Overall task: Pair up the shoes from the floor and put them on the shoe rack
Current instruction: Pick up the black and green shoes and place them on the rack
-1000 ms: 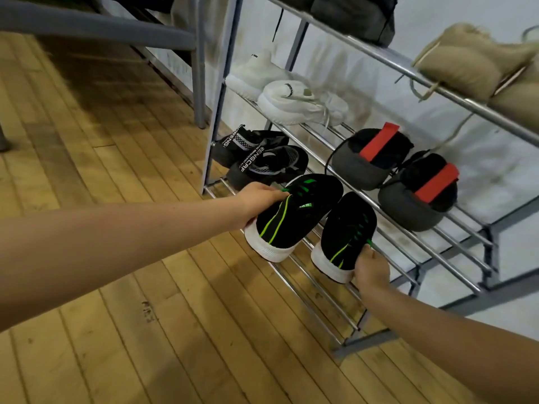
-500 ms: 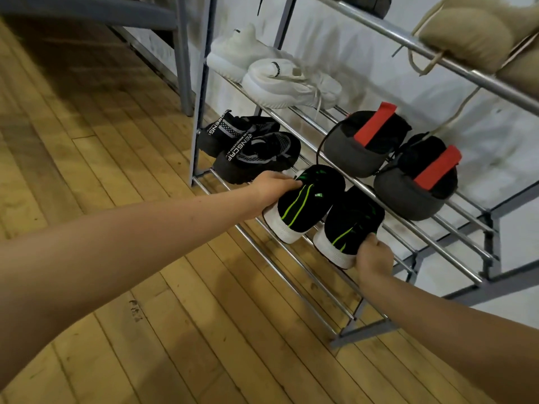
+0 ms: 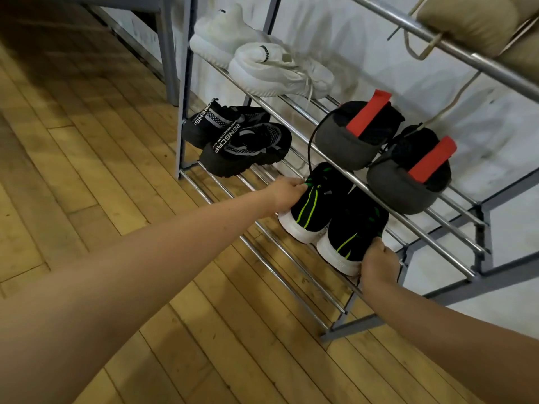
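Gripping each black-and-green shoe by its heel, our left hand [image 3: 287,191] on the left shoe [image 3: 313,205] and right hand [image 3: 379,262] on the right shoe [image 3: 354,228], we can slide them toes-first. Both rest side by side on the shoe rack [image 3: 291,252]'s bottom bars, so the pair sits together beside the strapped black pair [image 3: 236,141].

Both arms outstretched; left grip [image 3: 287,193] and right grip [image 3: 379,262] curled, clasping.

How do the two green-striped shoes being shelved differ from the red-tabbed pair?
The green-striped shoes sit on the bottom shelf, each gripped by a hand: left hand, right hand. The red-tabbed pair rests untouched one shelf up. Green ones have white soles; red-tabbed ones show grey heels. Both pairs are mostly black, side by side, heels outward.
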